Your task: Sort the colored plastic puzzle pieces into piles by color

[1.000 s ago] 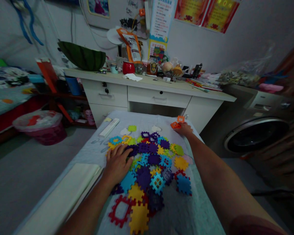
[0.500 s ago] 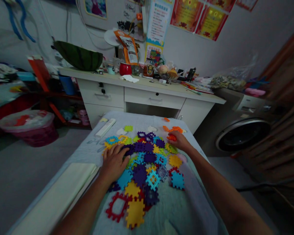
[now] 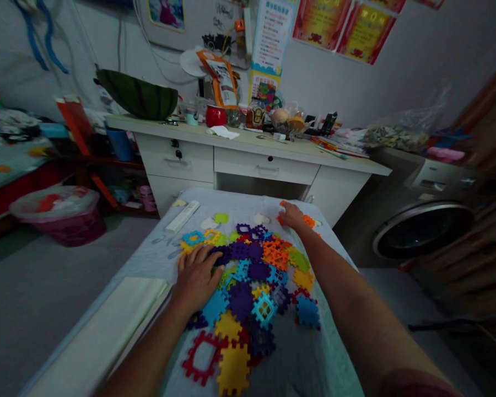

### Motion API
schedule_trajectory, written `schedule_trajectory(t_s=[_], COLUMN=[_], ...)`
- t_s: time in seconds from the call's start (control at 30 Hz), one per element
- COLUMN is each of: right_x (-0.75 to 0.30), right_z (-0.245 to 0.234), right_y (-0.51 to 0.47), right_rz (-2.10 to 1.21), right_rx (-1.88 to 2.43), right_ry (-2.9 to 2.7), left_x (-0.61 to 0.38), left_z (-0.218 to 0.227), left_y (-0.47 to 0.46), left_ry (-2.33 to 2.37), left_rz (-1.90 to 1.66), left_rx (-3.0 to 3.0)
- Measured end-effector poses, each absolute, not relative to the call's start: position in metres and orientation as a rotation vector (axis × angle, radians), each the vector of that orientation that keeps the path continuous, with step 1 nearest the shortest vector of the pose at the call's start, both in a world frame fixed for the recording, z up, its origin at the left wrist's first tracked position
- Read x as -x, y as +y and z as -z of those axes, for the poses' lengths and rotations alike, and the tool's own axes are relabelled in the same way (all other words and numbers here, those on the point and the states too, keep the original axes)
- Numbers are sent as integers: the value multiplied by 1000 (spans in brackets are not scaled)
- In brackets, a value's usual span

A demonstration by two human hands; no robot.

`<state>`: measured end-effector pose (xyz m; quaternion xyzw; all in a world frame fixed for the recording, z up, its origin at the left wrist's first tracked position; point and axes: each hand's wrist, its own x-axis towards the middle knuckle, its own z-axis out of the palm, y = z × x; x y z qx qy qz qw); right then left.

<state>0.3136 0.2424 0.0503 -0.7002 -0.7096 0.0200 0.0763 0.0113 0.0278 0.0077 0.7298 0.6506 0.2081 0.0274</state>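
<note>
My left hand (image 3: 196,278) lies with fingers spread at the left of a heap of interlocking plastic tiles, its fingertips touching a dark purple tile (image 3: 223,254). My right hand (image 3: 293,216) is at the far right of the cloth, fingers curled down over orange tiles (image 3: 309,221), their tips partly hidden. Between my hands, an orange lattice cluster (image 3: 276,252) rests on the heap. Around it are a light blue window tile (image 3: 264,309), a purple tile (image 3: 240,300) and a yellow tile (image 3: 233,368). A red frame tile (image 3: 200,357) lies nearest me.
A pale cloth (image 3: 306,364) covers the table. A white bar (image 3: 182,216) and a lime tile (image 3: 221,218) lie toward the far edge; a folded white board (image 3: 103,331) lies left. Beyond stand a cluttered desk (image 3: 248,146), a washing machine (image 3: 421,209) and a pink basket (image 3: 62,220).
My right hand has let go of the orange piece on the heap and moved away from me to the orange tiles at the far right. My left hand stays on the heap.
</note>
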Motion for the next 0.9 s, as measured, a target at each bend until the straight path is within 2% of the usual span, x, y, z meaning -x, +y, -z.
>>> schedule_trajectory(t_s=[0.3, 0.7, 0.9], right_x=[-313, -324, -319], right_z=[-24, -47, -45], right_y=[272, 233, 236], right_rz=[-91, 55, -58], right_rx=[2236, 2151, 2167], right_ry=[-2138, -2266, -2241], left_x=[-12, -11, -11], left_z=[-11, -6, -7], left_y=[25, 28, 29], left_ry=[2006, 1991, 1995], left_rz=[-650, -688, -666], left_rx=[-2222, -2215, -2227])
